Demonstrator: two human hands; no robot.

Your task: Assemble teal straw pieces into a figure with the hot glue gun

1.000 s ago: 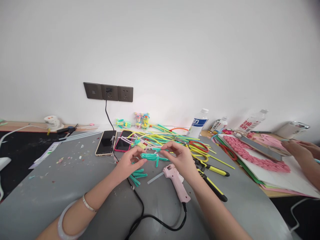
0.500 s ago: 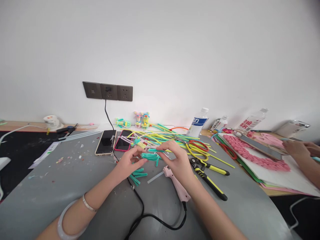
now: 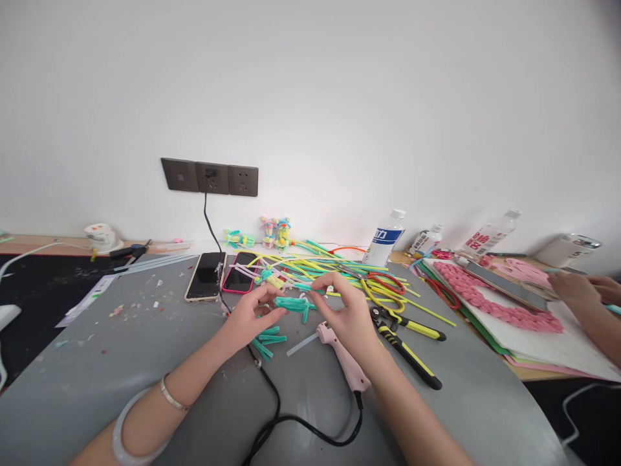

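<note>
My left hand point(image 3: 255, 312) pinches a bundle of teal pipe cleaners point(image 3: 291, 303) over the middle of the table, with one short end hanging down at its right. My right hand point(image 3: 339, 304) holds a teal pipe cleaner piece point(image 3: 305, 287) between thumb and fingers, just above and right of the bundle. Whether the piece touches the bundle I cannot tell. Below the hands lie cut teal pieces point(image 3: 270, 340) and a pink glue gun point(image 3: 345, 362) with a clear glue stick at its nozzle end.
Loose yellow and green pipe cleaners point(image 3: 320, 262) spread behind my hands. Pliers point(image 3: 407, 346) and scissors point(image 3: 388, 285) lie to the right, two phones point(image 3: 204, 277) at the left. A black cord point(image 3: 276, 388) crosses the front. Another person's hands point(image 3: 577, 288) work at far right beside a pink braided ring point(image 3: 485, 294).
My right hand has shifted slightly right and up, drawing the held piece a little away from the bundle. My left hand stays in place.
</note>
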